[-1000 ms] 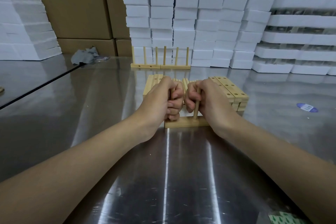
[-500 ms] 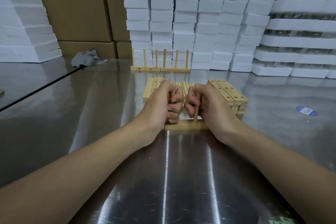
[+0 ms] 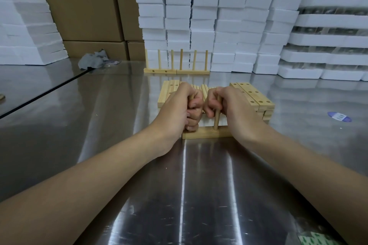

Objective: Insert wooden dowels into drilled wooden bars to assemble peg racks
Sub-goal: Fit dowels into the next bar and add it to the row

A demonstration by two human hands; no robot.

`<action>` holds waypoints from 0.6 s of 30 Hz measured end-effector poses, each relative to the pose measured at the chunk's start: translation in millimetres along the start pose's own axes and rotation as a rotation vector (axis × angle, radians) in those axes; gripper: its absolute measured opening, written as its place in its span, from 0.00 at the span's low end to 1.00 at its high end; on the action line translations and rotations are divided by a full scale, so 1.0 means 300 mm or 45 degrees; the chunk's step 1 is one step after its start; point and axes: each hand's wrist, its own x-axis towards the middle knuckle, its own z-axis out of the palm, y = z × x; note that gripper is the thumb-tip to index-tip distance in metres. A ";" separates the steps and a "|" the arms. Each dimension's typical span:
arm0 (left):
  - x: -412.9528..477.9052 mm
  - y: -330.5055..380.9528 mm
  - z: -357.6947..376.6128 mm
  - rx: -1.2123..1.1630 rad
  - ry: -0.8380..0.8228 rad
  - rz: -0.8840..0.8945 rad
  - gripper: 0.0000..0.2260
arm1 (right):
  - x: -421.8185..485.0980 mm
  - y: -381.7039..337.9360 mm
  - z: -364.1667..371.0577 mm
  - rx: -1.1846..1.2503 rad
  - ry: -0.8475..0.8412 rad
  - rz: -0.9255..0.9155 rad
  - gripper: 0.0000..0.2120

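Observation:
A short drilled wooden bar (image 3: 206, 134) lies on the steel table in front of me. My right hand (image 3: 229, 106) grips an upright dowel (image 3: 217, 118) whose lower end stands in the bar. My left hand (image 3: 182, 106) is curled round another dowel (image 3: 191, 98), of which only the top shows; its lower end is hidden behind my fingers. Behind my hands lie loose dowels (image 3: 204, 90) between two stacks of drilled bars (image 3: 252, 96). Two assembled peg racks (image 3: 176, 70) stand end to end farther back.
White foam blocks (image 3: 215, 16) are stacked high along the back and right; more sit at the left (image 3: 25, 26). Cardboard boxes (image 3: 85, 6) stand behind. A grey rag (image 3: 93, 60) lies at the back left. A blue sticker (image 3: 339, 116) marks the table at right.
Both hands stay clenched on their dowels over the bar. The view has tilted slightly, so everything sits a little lower in the frame.

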 end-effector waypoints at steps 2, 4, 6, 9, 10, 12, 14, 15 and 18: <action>0.001 0.002 0.002 0.002 -0.006 0.003 0.14 | -0.005 -0.004 -0.001 -0.037 0.020 -0.010 0.18; -0.001 0.002 0.002 0.003 0.000 0.012 0.14 | -0.011 -0.002 0.004 -0.078 0.037 -0.024 0.19; -0.002 0.003 0.003 0.002 0.000 0.005 0.14 | -0.020 -0.003 0.007 -0.101 0.063 -0.037 0.18; 0.000 0.005 0.003 0.002 0.006 -0.013 0.14 | -0.025 -0.020 0.012 -0.089 0.056 -0.052 0.16; 0.000 0.008 0.003 -0.007 0.008 -0.020 0.14 | -0.028 -0.025 0.012 -0.101 0.049 -0.073 0.16; 0.000 0.013 0.004 -0.017 0.002 -0.020 0.14 | -0.044 -0.027 0.000 -0.160 0.047 -0.091 0.17; -0.001 0.014 0.005 -0.018 -0.013 -0.014 0.15 | -0.060 -0.020 -0.016 -0.165 0.013 -0.079 0.20; -0.002 0.015 0.002 -0.018 -0.017 -0.014 0.15 | -0.063 -0.020 -0.021 -0.120 0.007 -0.069 0.23; 0.004 0.014 -0.024 -0.011 -0.006 -0.001 0.15 | -0.033 -0.035 -0.068 0.128 0.258 0.010 0.26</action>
